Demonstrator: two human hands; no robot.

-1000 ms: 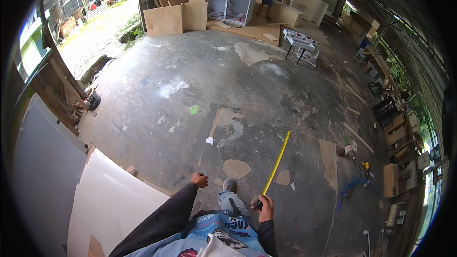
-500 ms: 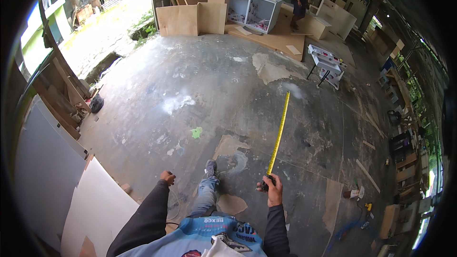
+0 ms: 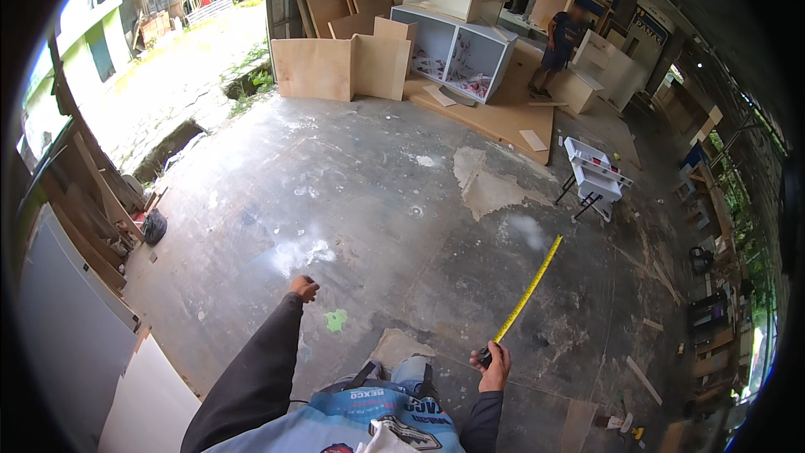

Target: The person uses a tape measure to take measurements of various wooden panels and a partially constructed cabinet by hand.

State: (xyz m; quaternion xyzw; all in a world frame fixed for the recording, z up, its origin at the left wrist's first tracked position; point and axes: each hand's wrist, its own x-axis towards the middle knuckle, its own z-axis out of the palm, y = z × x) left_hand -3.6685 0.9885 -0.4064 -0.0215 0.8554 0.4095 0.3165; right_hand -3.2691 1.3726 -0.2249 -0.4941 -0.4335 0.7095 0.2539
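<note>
A black tape measure (image 3: 484, 357) sits in my right hand (image 3: 497, 364), its fingers wrapped round the case. From it a stiff yellow blade (image 3: 530, 287) sticks out forward and to the right over the concrete floor, its far end free. Out ahead on the left, my left hand (image 3: 304, 288) is held in the air with its fingers curled together. Whether something small is pinched in it cannot be made out. Below that hand lies a bright green paint spot (image 3: 335, 320) on the floor.
A white cabinet-like piece on legs (image 3: 591, 178) stands ahead right. Wooden panels (image 3: 312, 69) and a grey open cabinet (image 3: 453, 52) stand at the back, where another person (image 3: 560, 49) is on foot. Large boards (image 3: 63, 319) lean at left. Wood scraps (image 3: 644, 380) lie at right.
I have stepped forward; the cabinets and the piece on legs appear nearer. My left hand has risen and reached farther ahead. The tape's blade now points more to the right and looks shorter.
</note>
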